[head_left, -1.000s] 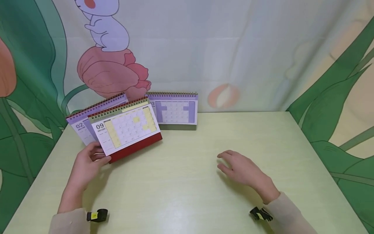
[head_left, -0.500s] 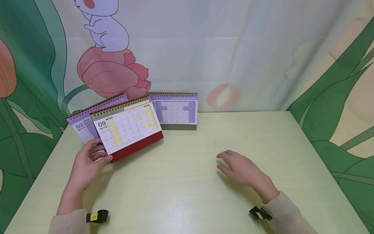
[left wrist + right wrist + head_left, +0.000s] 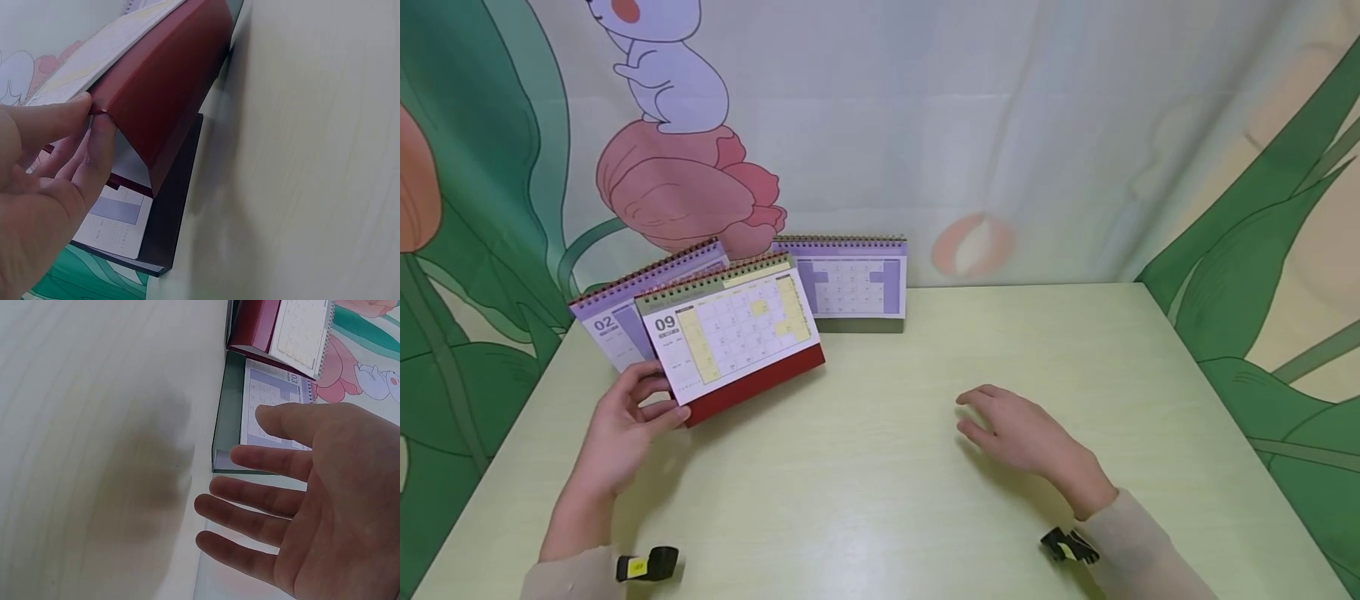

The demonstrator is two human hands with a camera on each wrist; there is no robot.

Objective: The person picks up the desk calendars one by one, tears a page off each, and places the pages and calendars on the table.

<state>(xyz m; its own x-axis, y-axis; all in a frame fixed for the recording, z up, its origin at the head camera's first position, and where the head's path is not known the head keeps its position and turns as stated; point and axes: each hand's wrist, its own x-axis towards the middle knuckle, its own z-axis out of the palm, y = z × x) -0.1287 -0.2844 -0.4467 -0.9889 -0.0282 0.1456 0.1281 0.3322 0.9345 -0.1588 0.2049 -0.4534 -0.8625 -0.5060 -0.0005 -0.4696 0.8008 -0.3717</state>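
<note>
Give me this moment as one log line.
left hand: pinches 09 calendar at lower-left corner | right hand: holding nothing | behind 09 calendar: 02 calendar, 03 calendar

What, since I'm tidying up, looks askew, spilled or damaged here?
The red-based 09 calendar slants, partly covering the 02 calendar and 03 calendar, though the left hand grips it near a corner. The 02 calendar is angled too, unlike the straight-standing 03 calendar. No spill or damage shows.
</note>
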